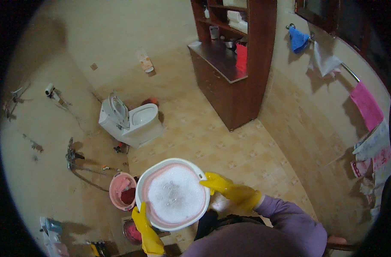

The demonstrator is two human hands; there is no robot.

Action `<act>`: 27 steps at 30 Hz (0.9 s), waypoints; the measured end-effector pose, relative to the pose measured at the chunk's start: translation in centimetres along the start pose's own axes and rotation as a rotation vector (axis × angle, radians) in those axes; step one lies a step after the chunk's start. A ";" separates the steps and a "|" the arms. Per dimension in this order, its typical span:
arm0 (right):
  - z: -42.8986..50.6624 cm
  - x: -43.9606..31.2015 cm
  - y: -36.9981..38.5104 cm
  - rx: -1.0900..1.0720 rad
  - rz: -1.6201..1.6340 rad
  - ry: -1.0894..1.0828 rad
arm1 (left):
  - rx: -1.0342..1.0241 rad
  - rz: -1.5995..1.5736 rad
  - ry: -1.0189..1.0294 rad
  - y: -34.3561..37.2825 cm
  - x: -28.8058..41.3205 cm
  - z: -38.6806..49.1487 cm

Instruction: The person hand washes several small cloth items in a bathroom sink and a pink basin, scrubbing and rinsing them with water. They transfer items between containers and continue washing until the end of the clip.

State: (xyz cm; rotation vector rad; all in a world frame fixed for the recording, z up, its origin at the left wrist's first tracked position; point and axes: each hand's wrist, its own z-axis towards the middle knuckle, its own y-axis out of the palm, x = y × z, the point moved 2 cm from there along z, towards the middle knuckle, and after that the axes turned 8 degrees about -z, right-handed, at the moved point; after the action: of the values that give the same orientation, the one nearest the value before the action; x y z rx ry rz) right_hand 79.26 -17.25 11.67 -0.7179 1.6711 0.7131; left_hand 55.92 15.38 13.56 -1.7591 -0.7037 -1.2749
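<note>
A white-rimmed pink plastic basin [144,173], filled with white soap suds [176,192], is held up in front of my body. My left hand [147,229], in a yellow rubber glove, grips its near left rim with the thumb over the edge. On the opposite side my right hand [229,189], gloved the same way, clasps the rim near a small slot. Just left of the basin stands a pink bucket [115,192] with pink and dark red cloth inside. Partly hidden below the basin is another vessel [127,229] holding something bright pink.
A white toilet [144,128] with its lid raised stands ahead on the tiled floor [211,144]. Beyond it is a brown wooden cabinet [227,96]. A wall faucet [72,155] with a hose is at left. Towels [367,106] hang along the right wall.
</note>
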 end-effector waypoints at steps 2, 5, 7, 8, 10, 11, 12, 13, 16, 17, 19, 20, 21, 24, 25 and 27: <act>1.3 -2.6 -2.2 0.049 -0.005 0.085 | -0.012 0.101 0.094 2.7 1.7 3.0; 3.9 -2.6 -6.3 0.150 0.094 0.118 | -0.069 0.152 0.179 8.8 4.0 8.2; 5.8 -4.1 -9.4 0.246 0.044 0.150 | -0.156 0.044 0.154 14.0 8.8 9.1; 7.1 -4.2 -10.7 0.263 0.042 0.121 | -0.129 0.171 0.166 15.7 8.2 11.6; 9.6 -4.5 -13.6 0.306 0.033 0.072 | -0.172 0.177 0.125 19.8 10.9 13.9; 10.8 -5.4 -14.9 0.349 0.051 0.076 | -0.189 0.184 0.109 21.7 12.6 15.1; 11.4 -6.5 -15.1 0.391 0.085 0.092 | -0.186 0.294 0.133 22.8 13.8 16.3; 12.1 -7.4 -15.7 0.431 0.118 0.108 | -0.205 0.272 0.134 24.5 14.2 18.0; 15.2 -8.8 -20.7 0.404 0.148 0.042 | -0.282 0.236 0.121 30.5 18.0 21.4; 16.4 -8.8 -22.6 0.458 0.136 0.043 | -0.307 0.210 0.125 32.4 18.7 22.8; 19.2 -9.4 -26.1 0.549 0.099 0.051 | -0.344 0.147 0.120 36.4 19.8 25.5; 20.5 -9.9 -27.5 0.560 0.128 -0.021 | -0.340 0.172 0.173 38.3 20.8 26.9; 21.7 -10.5 -29.3 0.571 0.121 -0.035 | -0.333 0.198 0.217 40.3 22.0 27.7; 25.3 -11.8 -34.7 0.596 0.088 -0.034 | -0.357 0.235 0.258 45.8 22.7 30.7; 26.7 -12.7 -36.9 0.602 0.062 -0.018 | -0.364 0.229 0.275 48.0 23.8 32.1; 29.8 -13.7 -41.2 0.615 0.024 0.023 | -0.358 0.182 0.253 51.8 25.5 34.3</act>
State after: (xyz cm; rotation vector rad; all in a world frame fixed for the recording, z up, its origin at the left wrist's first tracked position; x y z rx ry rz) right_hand 131.76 -19.08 15.76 -0.2673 1.7910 0.1770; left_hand 122.93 18.61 17.45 -1.8458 -0.1728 -1.5289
